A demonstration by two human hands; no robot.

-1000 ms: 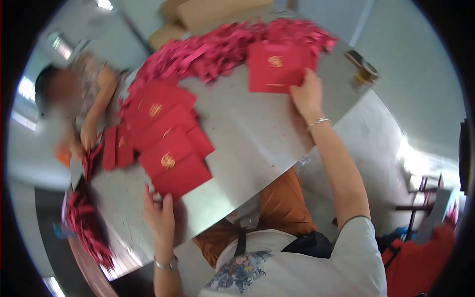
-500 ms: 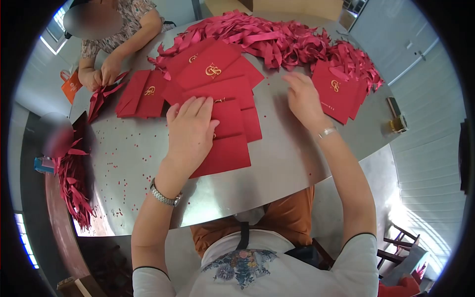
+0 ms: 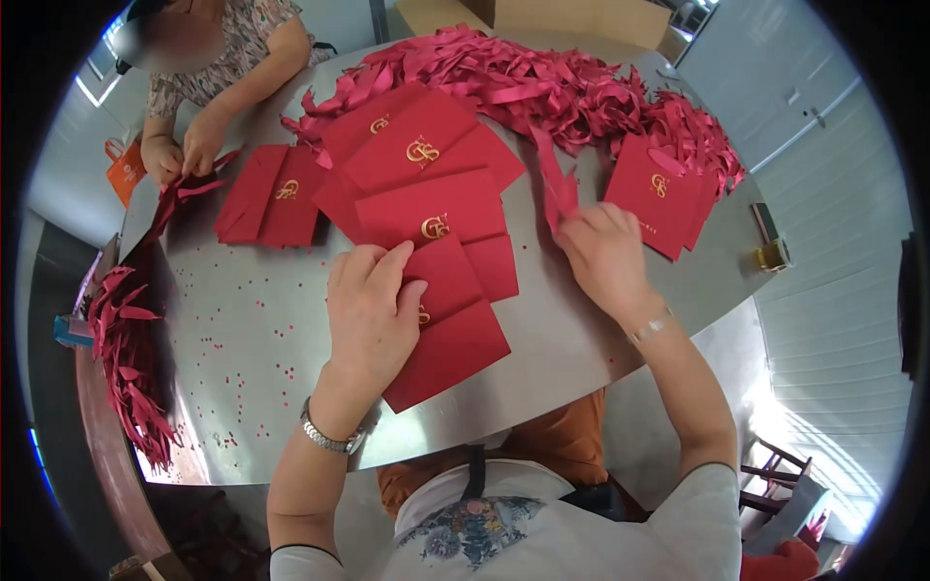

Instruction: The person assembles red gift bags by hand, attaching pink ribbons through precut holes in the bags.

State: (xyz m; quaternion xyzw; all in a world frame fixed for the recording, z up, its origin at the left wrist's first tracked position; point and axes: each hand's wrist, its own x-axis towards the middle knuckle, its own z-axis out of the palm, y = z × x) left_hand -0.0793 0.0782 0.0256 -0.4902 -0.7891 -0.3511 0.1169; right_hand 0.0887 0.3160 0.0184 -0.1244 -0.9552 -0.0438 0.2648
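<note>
Several red envelopes with gold lettering lie overlapped in a fanned stack on the metal table. My left hand, with a watch on the wrist, rests on the left edge of the nearest envelopes, its fingers bent and its thumb on the red surface. To the right, my right hand pinches the end of a red ribbon, which stretches back to the big heap of ribbons along the far side. Another pile of red envelopes lies just beyond my right hand.
A co-worker at the far left handles red ribbon with both hands. Near them lie more red envelopes. Ribbons hang at the left edge; a small glass stands at the right edge. Red specks dot the table.
My right hand has moved down and closed on a ribbon, drawn out from the heap. My left hand has shifted slightly down, and the nearest envelopes have turned a little. The view has shifted slightly.
</note>
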